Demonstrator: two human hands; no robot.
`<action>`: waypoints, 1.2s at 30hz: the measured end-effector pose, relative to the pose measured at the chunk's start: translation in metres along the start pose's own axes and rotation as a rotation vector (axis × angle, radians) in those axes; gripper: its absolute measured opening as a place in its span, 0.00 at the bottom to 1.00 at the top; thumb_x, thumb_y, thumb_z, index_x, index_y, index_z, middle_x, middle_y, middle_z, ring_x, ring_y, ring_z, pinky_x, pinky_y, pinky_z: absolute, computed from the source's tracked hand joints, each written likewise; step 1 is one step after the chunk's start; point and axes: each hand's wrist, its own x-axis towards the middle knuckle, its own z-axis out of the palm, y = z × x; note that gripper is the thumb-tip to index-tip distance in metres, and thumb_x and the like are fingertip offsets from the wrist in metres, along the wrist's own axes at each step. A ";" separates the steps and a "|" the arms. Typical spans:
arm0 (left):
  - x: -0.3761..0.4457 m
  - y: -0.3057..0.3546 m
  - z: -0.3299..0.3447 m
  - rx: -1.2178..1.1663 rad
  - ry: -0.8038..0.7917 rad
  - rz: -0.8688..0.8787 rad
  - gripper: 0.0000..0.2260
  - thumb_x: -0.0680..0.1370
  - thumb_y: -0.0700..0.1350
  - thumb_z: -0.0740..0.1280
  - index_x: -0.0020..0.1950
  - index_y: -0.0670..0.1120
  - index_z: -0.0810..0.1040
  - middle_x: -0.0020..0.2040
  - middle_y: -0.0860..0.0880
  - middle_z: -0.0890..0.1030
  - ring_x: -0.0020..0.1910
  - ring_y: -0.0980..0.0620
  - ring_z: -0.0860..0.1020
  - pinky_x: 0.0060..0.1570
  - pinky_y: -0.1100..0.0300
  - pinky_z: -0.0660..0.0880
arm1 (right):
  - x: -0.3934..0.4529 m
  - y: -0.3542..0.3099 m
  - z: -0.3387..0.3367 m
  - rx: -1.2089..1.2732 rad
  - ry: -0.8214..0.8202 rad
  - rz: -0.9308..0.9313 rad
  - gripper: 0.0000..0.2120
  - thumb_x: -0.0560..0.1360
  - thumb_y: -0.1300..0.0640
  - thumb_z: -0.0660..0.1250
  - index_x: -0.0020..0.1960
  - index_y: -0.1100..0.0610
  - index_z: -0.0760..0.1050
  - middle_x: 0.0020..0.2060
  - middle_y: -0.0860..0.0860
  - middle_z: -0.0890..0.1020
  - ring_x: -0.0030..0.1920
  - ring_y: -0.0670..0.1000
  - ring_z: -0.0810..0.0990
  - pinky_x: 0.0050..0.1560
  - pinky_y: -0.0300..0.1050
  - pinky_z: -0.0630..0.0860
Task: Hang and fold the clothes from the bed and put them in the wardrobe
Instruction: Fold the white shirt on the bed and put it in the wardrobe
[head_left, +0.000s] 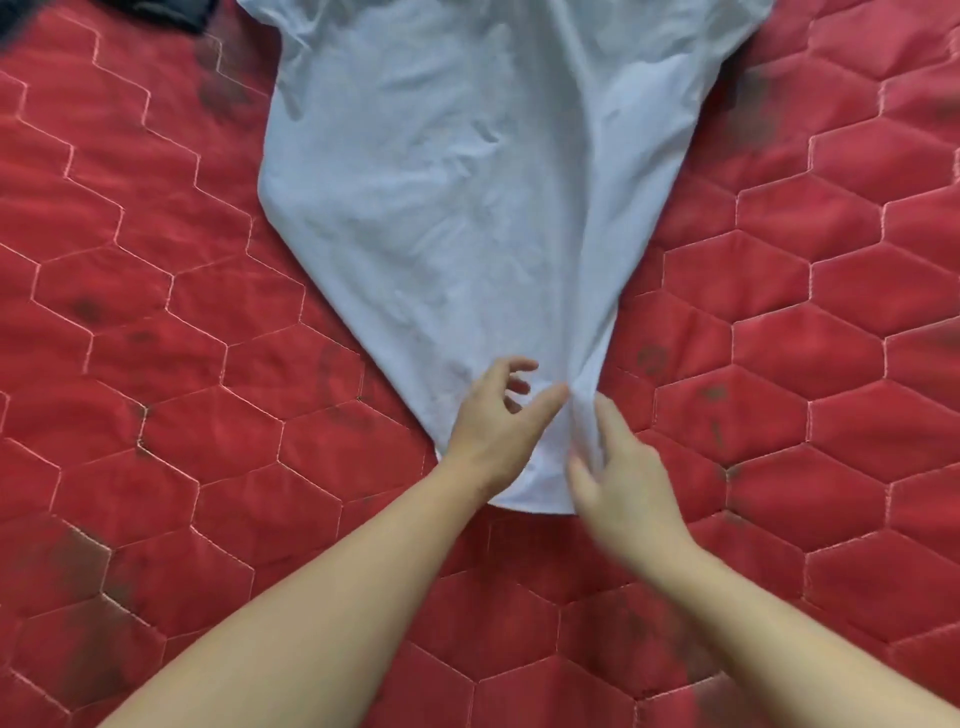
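Two hands at the bottom of a shirt

The white shirt (467, 208) lay flat on the red bed (156, 312). The left hand (493, 421) and the right hand (618, 467) rested on its hem, fingers loose, gripping nothing.

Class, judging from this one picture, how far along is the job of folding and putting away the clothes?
Early. Done: the pale blue cotton T-shirt lies spread on the red quilted bed cover. In hand: the left hand and right hand are at its bunched hem, no fold made yet. Left: folding it, the dark garment at the top edge, and the wardrobe, out of view.
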 end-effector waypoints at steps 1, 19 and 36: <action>0.003 0.006 0.006 0.009 -0.017 -0.009 0.28 0.64 0.65 0.68 0.61 0.56 0.72 0.56 0.53 0.76 0.50 0.59 0.76 0.52 0.61 0.75 | -0.014 -0.001 0.007 -0.045 -0.065 -0.054 0.27 0.73 0.62 0.63 0.70 0.49 0.64 0.42 0.56 0.83 0.43 0.65 0.80 0.40 0.55 0.74; -0.082 -0.024 0.009 0.474 -0.534 0.014 0.06 0.68 0.52 0.63 0.43 0.60 0.75 0.38 0.62 0.78 0.42 0.56 0.77 0.42 0.63 0.71 | 0.022 0.024 -0.024 1.104 -0.114 0.653 0.16 0.75 0.54 0.71 0.60 0.59 0.77 0.48 0.56 0.85 0.46 0.54 0.85 0.47 0.49 0.80; -0.062 -0.020 0.052 1.127 -0.158 -0.020 0.32 0.75 0.47 0.65 0.76 0.54 0.53 0.65 0.46 0.74 0.61 0.42 0.76 0.54 0.49 0.74 | -0.101 0.041 -0.020 0.011 -0.516 -0.078 0.16 0.70 0.37 0.66 0.43 0.50 0.75 0.32 0.42 0.78 0.36 0.41 0.77 0.41 0.42 0.73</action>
